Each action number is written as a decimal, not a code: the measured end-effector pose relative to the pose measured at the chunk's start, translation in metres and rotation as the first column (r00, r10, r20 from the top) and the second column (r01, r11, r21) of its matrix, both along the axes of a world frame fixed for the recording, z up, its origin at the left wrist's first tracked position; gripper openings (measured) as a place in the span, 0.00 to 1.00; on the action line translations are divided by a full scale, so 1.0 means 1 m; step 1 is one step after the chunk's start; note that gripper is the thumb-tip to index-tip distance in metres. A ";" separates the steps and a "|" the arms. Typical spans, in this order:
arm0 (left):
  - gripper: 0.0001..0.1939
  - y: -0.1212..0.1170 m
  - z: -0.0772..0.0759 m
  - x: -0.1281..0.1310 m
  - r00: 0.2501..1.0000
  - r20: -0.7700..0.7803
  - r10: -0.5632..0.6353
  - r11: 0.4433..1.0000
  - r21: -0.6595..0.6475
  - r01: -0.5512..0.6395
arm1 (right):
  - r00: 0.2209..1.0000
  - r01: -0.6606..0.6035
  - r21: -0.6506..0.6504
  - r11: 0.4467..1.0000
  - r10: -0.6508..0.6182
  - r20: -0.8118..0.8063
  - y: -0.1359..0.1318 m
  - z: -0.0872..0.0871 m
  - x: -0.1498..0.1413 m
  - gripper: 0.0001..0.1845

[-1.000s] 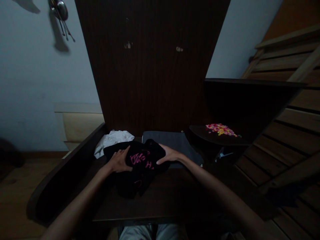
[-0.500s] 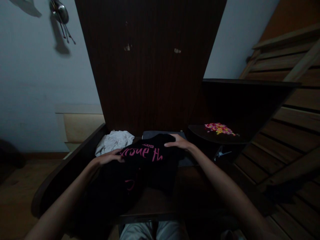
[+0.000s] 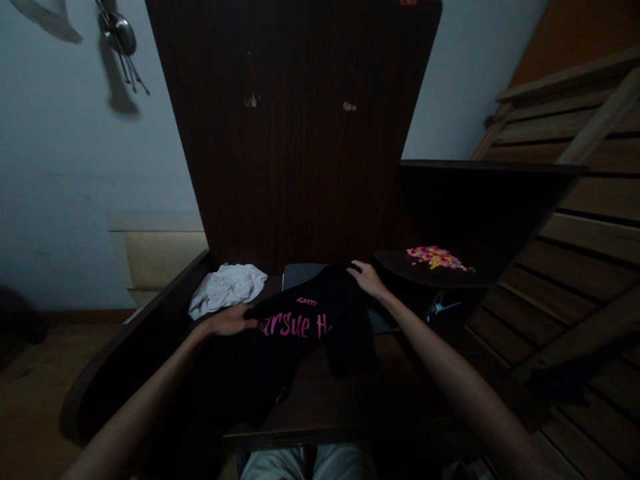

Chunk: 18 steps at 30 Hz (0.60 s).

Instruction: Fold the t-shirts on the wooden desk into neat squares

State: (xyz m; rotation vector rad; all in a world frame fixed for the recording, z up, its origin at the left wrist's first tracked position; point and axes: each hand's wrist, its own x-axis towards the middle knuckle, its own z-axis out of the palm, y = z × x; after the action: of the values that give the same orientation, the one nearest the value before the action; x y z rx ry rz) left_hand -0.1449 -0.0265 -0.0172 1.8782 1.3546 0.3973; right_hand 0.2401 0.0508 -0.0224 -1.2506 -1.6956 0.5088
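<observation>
A black T-shirt with pink lettering point(image 3: 300, 325) is stretched between my two hands above a dark wooden desk point(image 3: 320, 410). On its left side my left hand point(image 3: 233, 320) grips the cloth, the fingertips partly lost in the dark fabric. My right hand point(image 3: 367, 277) pinches the shirt's far right edge. The black cloth sags toward the front left of the desk, where its outline fades into shadow. A crumpled white cloth point(image 3: 230, 288) lies behind my left hand. Partly covered by the shirt is a flat grey object point(image 3: 303, 273) at the back.
A rounded shelf point(image 3: 393, 263) on the right carries a heap of small pink and yellow pieces point(image 3: 435, 257). Beneath it is a pale star-shaped object point(image 3: 440, 307). A raised side panel point(image 3: 145, 327) bounds the desk at left; wooden slats point(image 3: 565, 287) stand at right.
Both hands have drawn the shirt wider and flatter, so its lettering reads more plainly. The left hand has shifted slightly right, and the cloth's lower part has swung.
</observation>
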 end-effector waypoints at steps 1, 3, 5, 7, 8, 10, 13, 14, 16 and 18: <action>0.21 -0.004 -0.001 0.004 0.999 0.022 -0.028 0.998 -0.050 0.029 | 1.000 0.011 0.011 1.000 -0.011 0.013 0.001 0.000 0.000 0.14; 0.21 -0.012 -0.001 0.013 0.996 0.055 -0.069 0.977 -0.199 0.079 | 0.997 0.045 0.027 0.999 -0.047 0.057 0.001 0.002 0.001 0.15; 0.23 -0.017 0.000 0.019 0.994 0.087 -0.064 0.934 -0.345 0.090 | 0.988 0.103 0.040 0.994 -0.106 0.108 0.001 0.004 0.002 0.15; 0.25 -0.016 0.000 0.022 0.993 0.112 0.024 0.930 -0.367 0.019 | 0.971 0.176 0.048 0.983 -0.182 0.154 0.001 0.006 0.005 0.17; 0.25 -0.012 0.001 0.021 0.989 0.115 0.094 0.947 -0.316 -0.053 | 0.960 0.211 0.050 0.976 -0.217 0.174 0.001 0.006 0.007 0.18; 0.22 0.001 0.003 0.016 0.968 0.111 0.226 0.969 -0.124 -0.212 | 0.938 0.269 0.052 0.962 -0.274 0.211 0.002 0.006 0.011 0.20; 0.18 0.024 0.010 0.004 0.955 0.042 0.295 0.932 0.210 -0.297 | 0.917 0.299 0.075 0.951 -0.308 0.253 0.005 0.004 0.016 0.16; 0.18 0.031 0.013 -0.001 0.951 -0.002 0.308 0.906 0.307 -0.293 | 0.915 0.294 0.085 0.952 -0.306 0.264 0.007 0.003 0.017 0.15; 0.18 0.041 0.020 -0.009 0.920 -0.109 0.376 0.840 0.461 -0.288 | 0.919 0.262 0.090 0.961 -0.277 0.282 0.010 0.002 0.018 0.11; 0.18 0.049 0.027 -0.016 0.854 -0.196 0.482 0.774 0.552 -0.310 | 0.932 0.211 0.059 0.976 -0.219 0.290 0.013 0.001 0.019 0.07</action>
State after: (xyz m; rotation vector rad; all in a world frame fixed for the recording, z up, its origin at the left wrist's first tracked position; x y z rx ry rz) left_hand -0.1614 0.0230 0.0095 2.1263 2.0583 0.7427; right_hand 0.2590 0.0642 -0.0212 -1.5310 -1.7721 0.1710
